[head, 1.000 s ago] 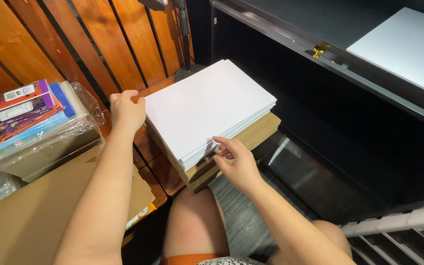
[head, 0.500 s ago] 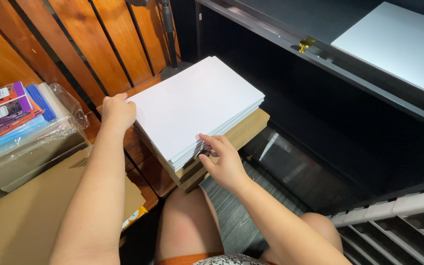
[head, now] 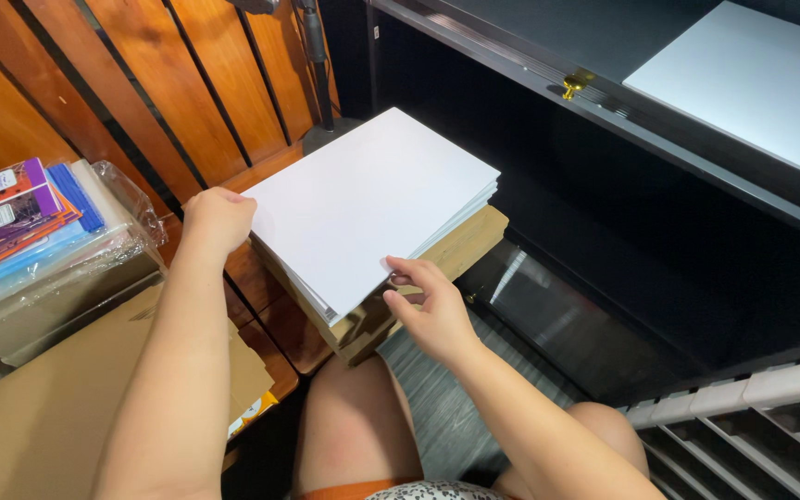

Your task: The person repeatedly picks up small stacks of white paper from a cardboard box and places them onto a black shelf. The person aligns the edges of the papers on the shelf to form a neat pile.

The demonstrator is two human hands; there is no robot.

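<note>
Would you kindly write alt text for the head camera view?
Two bare hands grip a stack of white sheets resting on brown boards: the left hand at its left corner, the right hand at the near edge. Wooden slats stand behind.

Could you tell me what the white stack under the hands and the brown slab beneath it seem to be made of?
The stack of white rectangular sheets looks like matt paper or thin card: its near edge shows many fine layers, and the top has no glare. The brown flat slab beneath it looks like layered cardboard or raw board, dull tan with a stepped edge; which one is unclear. The left hand and right hand touch the stack's edges.
</note>
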